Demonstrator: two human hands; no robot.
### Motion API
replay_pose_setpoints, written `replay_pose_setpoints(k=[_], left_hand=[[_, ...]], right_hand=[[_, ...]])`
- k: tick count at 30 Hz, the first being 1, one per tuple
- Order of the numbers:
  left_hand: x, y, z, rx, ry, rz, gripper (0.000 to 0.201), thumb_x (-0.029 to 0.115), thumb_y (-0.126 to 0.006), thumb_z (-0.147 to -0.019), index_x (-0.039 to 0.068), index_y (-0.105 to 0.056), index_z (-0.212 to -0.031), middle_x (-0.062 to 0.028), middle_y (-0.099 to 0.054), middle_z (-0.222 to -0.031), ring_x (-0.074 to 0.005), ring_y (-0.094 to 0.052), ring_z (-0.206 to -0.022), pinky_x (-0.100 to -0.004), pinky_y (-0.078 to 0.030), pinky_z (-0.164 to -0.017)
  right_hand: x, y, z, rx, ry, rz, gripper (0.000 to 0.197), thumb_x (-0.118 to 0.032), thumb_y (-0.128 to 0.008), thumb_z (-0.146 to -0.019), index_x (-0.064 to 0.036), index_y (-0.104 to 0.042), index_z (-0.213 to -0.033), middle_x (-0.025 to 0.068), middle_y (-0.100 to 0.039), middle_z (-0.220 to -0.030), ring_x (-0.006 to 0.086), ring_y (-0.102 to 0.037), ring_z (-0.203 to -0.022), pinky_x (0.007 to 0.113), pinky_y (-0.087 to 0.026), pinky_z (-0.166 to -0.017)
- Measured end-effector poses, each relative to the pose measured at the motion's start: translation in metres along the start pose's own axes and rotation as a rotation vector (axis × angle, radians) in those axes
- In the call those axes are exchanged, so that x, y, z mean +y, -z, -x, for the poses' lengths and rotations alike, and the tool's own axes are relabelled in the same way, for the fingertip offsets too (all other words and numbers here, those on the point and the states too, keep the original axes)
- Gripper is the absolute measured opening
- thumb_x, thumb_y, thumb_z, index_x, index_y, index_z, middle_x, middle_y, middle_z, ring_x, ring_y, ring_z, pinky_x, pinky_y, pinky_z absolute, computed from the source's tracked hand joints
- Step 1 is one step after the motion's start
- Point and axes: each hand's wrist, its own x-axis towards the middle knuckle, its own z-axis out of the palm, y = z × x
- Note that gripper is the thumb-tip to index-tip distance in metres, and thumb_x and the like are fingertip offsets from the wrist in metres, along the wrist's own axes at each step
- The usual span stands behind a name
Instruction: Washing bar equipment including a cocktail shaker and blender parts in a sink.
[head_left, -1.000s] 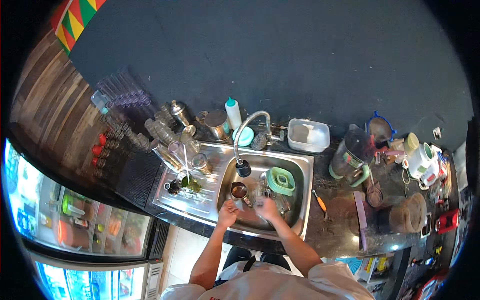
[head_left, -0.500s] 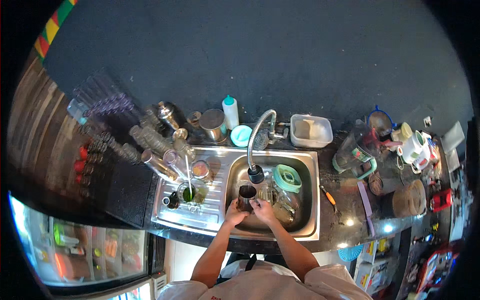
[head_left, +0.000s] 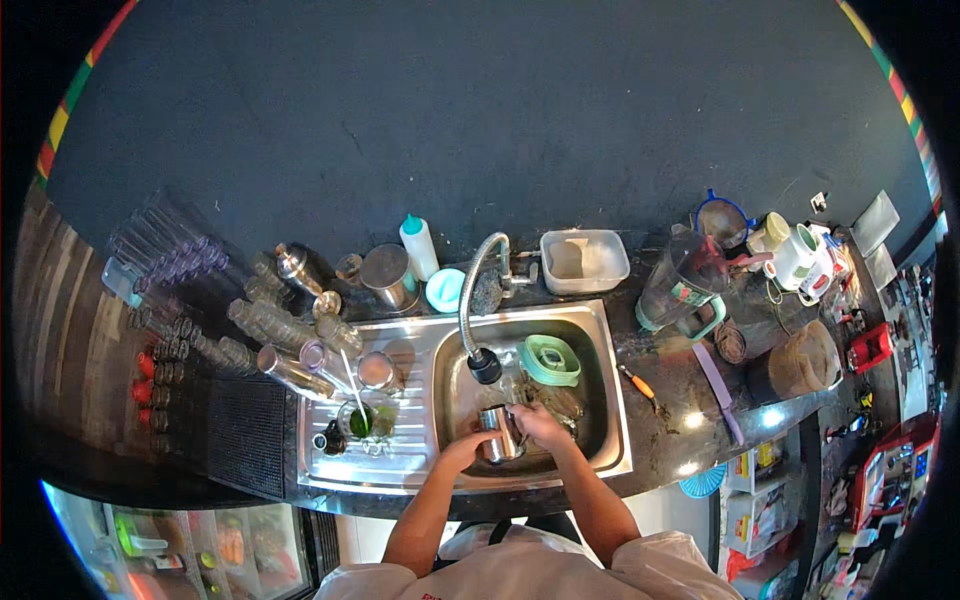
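Over the sink (head_left: 618, 400), a shiny metal cup (head_left: 497, 436) is between my hands, tilted on its side. My left hand (head_left: 465, 452) grips its left side, fingers against the metal. My right hand (head_left: 540, 427) is closed at the cup's right side near its upper end; some of its fingers are hidden. The black spray head (head_left: 485, 366) of the flexible tap hangs just above the cup. Behind my right hand, a pale green container (head_left: 550, 360) sits in the basin beside clear glassware, partly hidden.
On the ribbed drainboard (head_left: 410, 455) stand metal tumblers, jars and a glass of green liquid (head_left: 358, 420). A squeeze bottle (head_left: 420, 248) and a white tub (head_left: 585, 262) line the back. Right of the sink lie an orange-handled tool (head_left: 636, 382), a blender jug (head_left: 680, 285) and a purple strip (head_left: 718, 390).
The metal cup has gone from mouth-up to lying tilted, its shiny side now showing. My right hand has shifted around it. The whole view has turned slightly, moving the counter things leftward.
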Motion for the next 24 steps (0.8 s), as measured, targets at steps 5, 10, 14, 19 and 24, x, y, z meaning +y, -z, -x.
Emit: replay_pose_setpoints(k=[5, 10, 14, 19, 24], left_hand=[[0.011, -0.035, 0.002, 0.125, -0.11, 0.203, 0.034, 0.017, -0.064, -0.075, 0.007, -0.052, -0.106, -0.0049, -0.059, -0.095, -0.0171, -0.058, -0.086, -0.034, -0.048, -0.075], [0.032, -0.041, 0.002, 0.041, 0.057, 0.497, 0.035, 0.034, -0.048, -0.083, 0.009, -0.053, -0.108, -0.0075, -0.059, -0.101, -0.0223, -0.057, -0.093, -0.0373, -0.044, -0.083], [0.051, -0.076, 0.014, 0.184, 0.044, 0.59, 0.043, 0.043, -0.052, -0.079, 0.017, -0.051, -0.113, -0.0081, -0.06, -0.099, -0.0251, -0.059, -0.087, -0.0433, -0.045, -0.076], [0.039, -0.059, 0.016, 0.251, 0.014, 0.722, 0.042, 0.047, -0.051, -0.078, 0.017, -0.053, -0.108, -0.0086, -0.058, -0.103, -0.0273, -0.055, -0.095, -0.0478, -0.042, -0.081], [0.05, -0.072, 0.006, 0.317, -0.134, 0.769, 0.047, 0.048, -0.049, -0.078, 0.012, -0.051, -0.108, -0.0097, -0.055, -0.106, -0.0287, -0.052, -0.098, -0.0486, -0.04, -0.084]], right_hand=[[-0.015, 0.021, -0.028, -0.079, -0.186, -0.228, 0.025, -0.024, -0.056, -0.081, -0.0117, -0.047, -0.062, -0.0023, -0.039, -0.047, 0.0075, -0.031, -0.039, 0.025, -0.025, -0.037], [-0.061, 0.009, -0.03, -0.108, -0.315, -0.06, 0.035, -0.035, -0.059, -0.078, -0.0086, -0.049, -0.057, 0.0026, -0.045, -0.046, 0.0097, -0.045, -0.041, 0.029, -0.029, -0.031], [-0.104, 0.046, -0.079, 0.187, 0.517, 0.896, 0.027, -0.025, -0.063, -0.067, 0.0009, -0.058, -0.065, 0.0179, -0.059, -0.064, 0.0272, -0.058, -0.057, 0.037, -0.045, -0.053], [-0.211, 0.025, -0.111, 0.491, 0.762, 0.965, 0.031, -0.007, -0.056, -0.066, 0.0003, -0.051, -0.096, 0.0226, -0.054, -0.096, 0.0392, -0.055, -0.085, 0.046, -0.044, -0.074], [-0.186, 0.031, -0.113, 0.398, 0.718, 1.08, 0.03, -0.006, -0.052, -0.067, -0.0024, -0.058, -0.096, 0.0239, -0.056, -0.097, 0.0383, -0.056, -0.086, 0.042, -0.045, -0.078]])
